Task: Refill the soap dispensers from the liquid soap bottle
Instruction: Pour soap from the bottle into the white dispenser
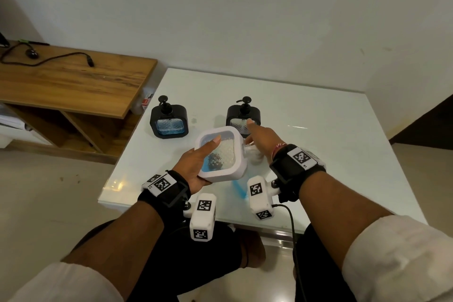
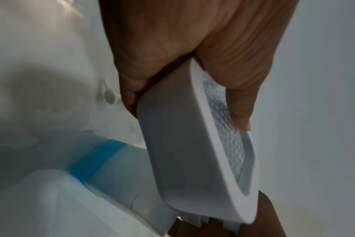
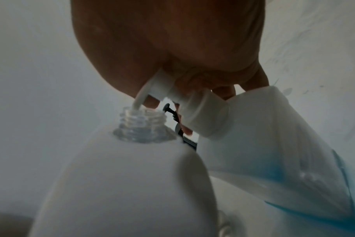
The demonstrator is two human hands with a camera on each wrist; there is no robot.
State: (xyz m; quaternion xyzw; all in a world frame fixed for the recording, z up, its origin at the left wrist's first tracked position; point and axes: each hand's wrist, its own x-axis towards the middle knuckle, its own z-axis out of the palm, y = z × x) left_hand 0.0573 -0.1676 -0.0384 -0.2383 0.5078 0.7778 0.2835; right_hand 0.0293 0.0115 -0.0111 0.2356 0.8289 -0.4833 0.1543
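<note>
My left hand [image 1: 199, 163] grips a white square dispenser [image 1: 221, 154], tilted above the table, thumb across its clear window. Its pump is off and the threaded neck [image 3: 142, 125] is open. My right hand [image 1: 259, 138] curls over the pump head [image 3: 162, 85] of the white liquid soap bottle [image 3: 274, 144], which has a blue band [image 2: 97, 160] and leans beneath the dispenser. A white stream [image 3: 139, 100] runs from the nozzle into the neck. Two black dispensers [image 1: 169, 117] [image 1: 239, 111] stand upright behind, pumps on.
The white glass table [image 1: 318, 154] carries everything. A small round white part [image 2: 109, 96] lies on it near the bottle. A wooden shelf [image 1: 73, 86] with a black cable stands to the left. A wall closes off the back.
</note>
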